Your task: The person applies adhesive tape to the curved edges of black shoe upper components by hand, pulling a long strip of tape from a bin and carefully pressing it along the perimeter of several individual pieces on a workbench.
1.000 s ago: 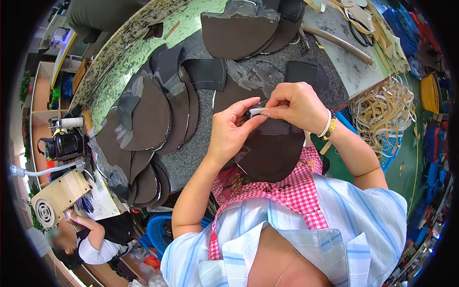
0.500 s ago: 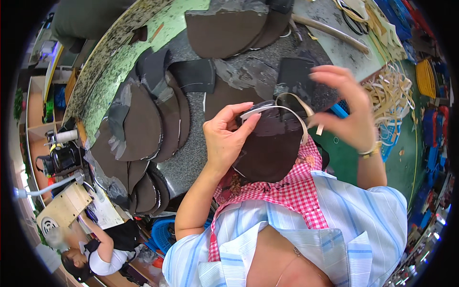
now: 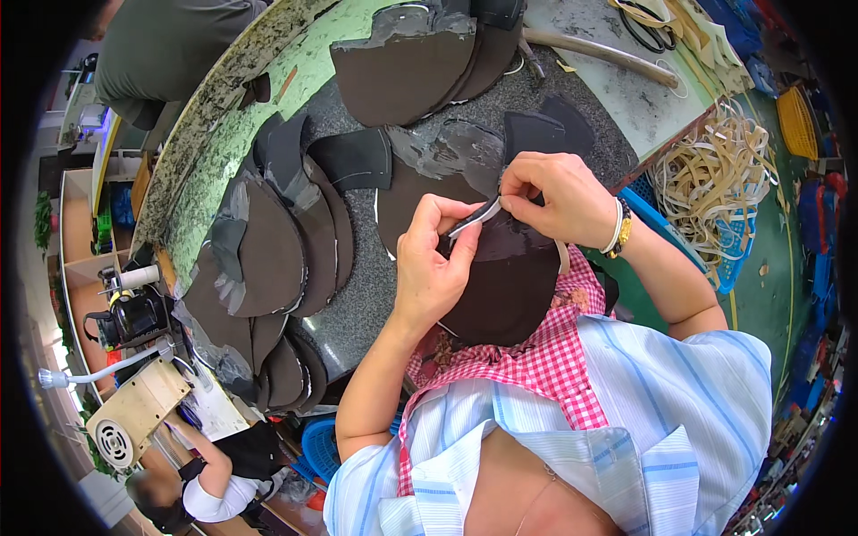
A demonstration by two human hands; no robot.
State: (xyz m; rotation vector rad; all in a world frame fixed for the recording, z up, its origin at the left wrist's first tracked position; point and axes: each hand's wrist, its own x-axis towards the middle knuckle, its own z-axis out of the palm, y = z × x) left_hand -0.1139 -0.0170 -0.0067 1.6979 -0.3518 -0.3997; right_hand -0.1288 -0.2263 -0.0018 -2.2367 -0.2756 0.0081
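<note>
Pale strip (image 3: 475, 217) pinched, apparently, between both hands (image 3: 487, 237).

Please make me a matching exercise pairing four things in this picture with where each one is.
Things:
1. pale strip
2. scissors
3. tangle of tan bands
4. sewing machine

Places:
A. on the grey bench top, far right
B. pinched between the fingers of both hands
C. at the left, below the bench
D. beside the bench at the right, over a blue crate

Pairs: 1-B, 2-A, 3-D, 4-C
</note>
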